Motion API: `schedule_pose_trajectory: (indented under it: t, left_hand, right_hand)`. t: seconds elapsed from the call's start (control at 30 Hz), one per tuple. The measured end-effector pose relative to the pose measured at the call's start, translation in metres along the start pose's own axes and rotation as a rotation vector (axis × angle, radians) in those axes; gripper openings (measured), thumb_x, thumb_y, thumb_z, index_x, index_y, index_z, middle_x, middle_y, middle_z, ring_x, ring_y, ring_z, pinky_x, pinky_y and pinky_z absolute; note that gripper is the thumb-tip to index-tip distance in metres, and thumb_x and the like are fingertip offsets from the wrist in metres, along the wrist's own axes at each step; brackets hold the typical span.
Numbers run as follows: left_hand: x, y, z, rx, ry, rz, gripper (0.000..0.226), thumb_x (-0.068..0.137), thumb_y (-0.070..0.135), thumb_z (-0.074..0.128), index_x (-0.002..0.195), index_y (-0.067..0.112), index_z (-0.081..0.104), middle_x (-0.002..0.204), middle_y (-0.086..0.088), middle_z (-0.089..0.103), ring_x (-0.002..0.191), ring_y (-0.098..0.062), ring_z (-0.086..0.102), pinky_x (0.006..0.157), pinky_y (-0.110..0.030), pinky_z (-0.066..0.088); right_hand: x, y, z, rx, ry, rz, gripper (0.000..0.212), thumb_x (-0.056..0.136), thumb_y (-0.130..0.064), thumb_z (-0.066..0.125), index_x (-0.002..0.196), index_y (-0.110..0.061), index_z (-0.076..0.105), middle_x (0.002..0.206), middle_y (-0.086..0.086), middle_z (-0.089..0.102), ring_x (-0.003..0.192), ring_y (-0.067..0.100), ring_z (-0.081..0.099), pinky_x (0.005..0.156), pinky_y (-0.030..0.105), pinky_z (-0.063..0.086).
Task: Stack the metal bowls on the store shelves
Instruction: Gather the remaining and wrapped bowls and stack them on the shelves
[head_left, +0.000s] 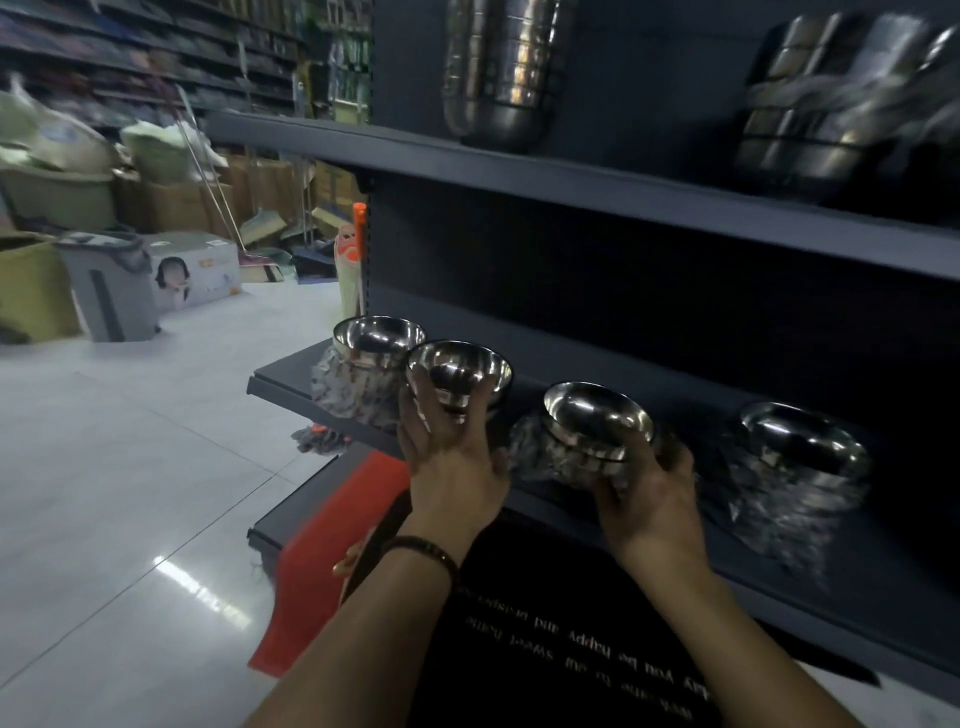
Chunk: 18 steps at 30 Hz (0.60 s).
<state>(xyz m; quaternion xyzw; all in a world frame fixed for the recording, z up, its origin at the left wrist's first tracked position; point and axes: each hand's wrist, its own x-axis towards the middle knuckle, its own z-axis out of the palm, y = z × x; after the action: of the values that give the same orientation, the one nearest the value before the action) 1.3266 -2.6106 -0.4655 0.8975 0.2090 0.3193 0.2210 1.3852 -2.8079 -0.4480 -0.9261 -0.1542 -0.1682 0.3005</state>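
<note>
The left hand (452, 467) is gripping a metal bowl (460, 371), likely light, stiff and slippery, by its foot above the lower shelf (291, 374), while the right hand (654, 493) is clasping the top bowl (597, 415) of the wrapped stack (540, 452).

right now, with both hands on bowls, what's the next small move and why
Probably nest the loose bowl held by the left hand into the wrapped stack that the right hand grips: both open upward and sit side by side.
</note>
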Motion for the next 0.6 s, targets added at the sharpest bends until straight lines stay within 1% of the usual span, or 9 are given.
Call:
schedule_pose_trajectory:
  t: [0.07,0.1,0.17,0.23,0.3,0.33,0.37,0.47,0.6]
  left_hand:
    - [-0.002,-0.003,0.006,-0.008,-0.017,0.007,0.097,0.085,0.02,0.072,0.163,0.045,0.02,0.17,-0.025,-0.025,0.156,-0.056,-0.004,0.125,-0.069,0.017]
    - [-0.002,-0.004,0.008,-0.012,-0.029,0.007,0.1,0.084,0.014,0.07,0.163,0.046,0.018,0.169,-0.022,-0.028,0.156,-0.055,-0.007,0.126,-0.068,0.016]
    - [-0.003,-0.006,0.009,-0.013,-0.054,0.002,0.107,0.079,0.002,0.067,0.162,0.048,0.017,0.169,-0.019,-0.032,0.157,-0.053,-0.007,0.126,-0.067,0.018]
    - [-0.005,-0.009,0.009,-0.007,-0.043,0.017,0.112,0.074,-0.005,0.062,0.162,0.048,0.018,0.169,-0.019,-0.032,0.156,-0.053,-0.003,0.125,-0.066,0.022]
    - [-0.007,-0.011,0.009,-0.003,-0.033,0.042,0.114,0.071,-0.008,0.058,0.163,0.047,0.02,0.169,-0.02,-0.031,0.155,-0.053,0.0,0.123,-0.065,0.028]
    - [-0.008,-0.013,0.01,-0.001,-0.034,0.05,0.114,0.071,-0.01,0.056,0.163,0.047,0.019,0.169,-0.02,-0.031,0.155,-0.053,0.001,0.122,-0.065,0.029]
    - [-0.007,-0.014,0.01,0.001,-0.036,0.055,0.115,0.071,-0.011,0.055,0.163,0.048,0.019,0.169,-0.02,-0.031,0.155,-0.053,0.001,0.121,-0.066,0.03]
    - [-0.006,-0.016,0.01,0.011,-0.048,0.065,0.117,0.071,-0.011,0.054,0.163,0.049,0.015,0.169,-0.02,-0.032,0.154,-0.054,0.002,0.12,-0.067,0.032]
    - [-0.007,-0.019,0.011,0.015,-0.029,0.078,0.116,0.071,-0.011,0.054,0.164,0.048,0.016,0.17,-0.02,-0.029,0.154,-0.053,0.004,0.117,-0.067,0.037]
  right_hand:
    - [0.001,0.006,0.009,0.046,-0.039,0.033,0.073,0.094,-0.035,0.076,0.152,-0.053,0.036,0.161,0.019,0.027,0.141,0.044,0.048,0.106,0.045,0.051]
    - [0.002,0.01,0.012,0.075,-0.054,0.031,0.071,0.095,-0.035,0.075,0.152,-0.055,0.036,0.163,0.02,0.029,0.142,0.041,0.047,0.109,0.041,0.049]
    - [0.006,0.016,0.018,0.114,-0.061,0.002,0.067,0.097,-0.033,0.073,0.151,-0.053,0.039,0.161,0.017,0.039,0.14,0.031,0.044,0.111,0.03,0.043]
    - [0.007,0.019,0.022,0.128,-0.048,-0.021,0.062,0.097,-0.03,0.071,0.149,-0.048,0.043,0.155,0.013,0.049,0.132,0.023,0.042,0.109,0.024,0.039]
    - [0.006,0.017,0.025,0.141,-0.037,-0.027,0.058,0.097,-0.026,0.071,0.146,-0.047,0.047,0.152,0.014,0.053,0.129,0.02,0.04,0.107,0.019,0.035]
    - [0.006,0.015,0.025,0.15,-0.034,-0.022,0.056,0.097,-0.026,0.071,0.144,-0.047,0.048,0.152,0.014,0.052,0.131,0.021,0.041,0.107,0.018,0.034]
    - [0.005,0.011,0.026,0.157,-0.032,-0.016,0.055,0.097,-0.026,0.071,0.143,-0.047,0.05,0.153,0.014,0.05,0.134,0.024,0.042,0.108,0.019,0.034]
    - [0.002,0.001,0.026,0.17,-0.033,0.003,0.052,0.096,-0.028,0.073,0.142,-0.043,0.054,0.156,0.014,0.042,0.14,0.028,0.041,0.114,0.029,0.038]
    - [-0.006,-0.015,0.025,0.201,-0.041,0.046,0.053,0.094,-0.032,0.075,0.142,-0.041,0.057,0.157,0.014,0.029,0.139,0.036,0.048,0.118,0.037,0.041]
